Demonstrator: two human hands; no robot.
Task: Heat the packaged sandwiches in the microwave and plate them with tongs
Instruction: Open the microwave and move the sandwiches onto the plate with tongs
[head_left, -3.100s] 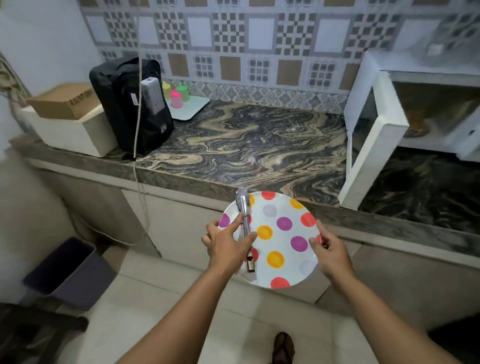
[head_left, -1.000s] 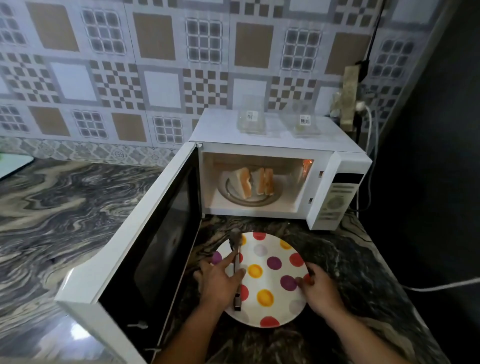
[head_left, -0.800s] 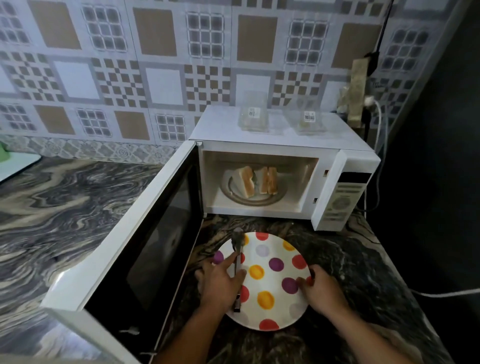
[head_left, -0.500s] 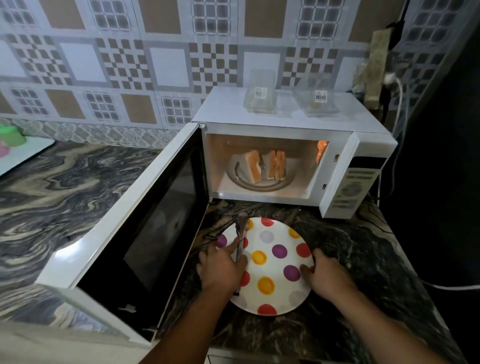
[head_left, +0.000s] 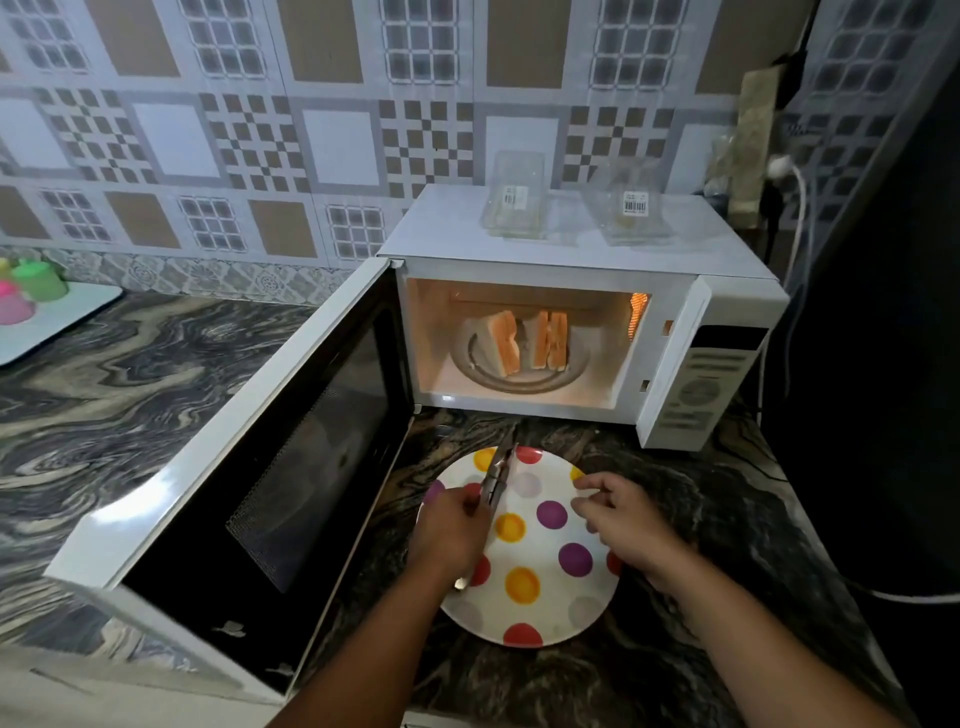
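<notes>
A white microwave oven stands on the marbled counter, door swung wide open, interior lit. On its round glass turntable stand pale triangular sandwich halves — upright, cut faces forward. Before it lies a round white plate with coloured dots. Slim metal tongs slant over the plate's left side — tips towards the oven.

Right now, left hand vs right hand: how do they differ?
Left hand grips the tongs over the plate; right hand holds nothing. Left fingers are curled; right fingers are loosely spread. Both are above the dotted plate, in front of the open microwave.
</notes>
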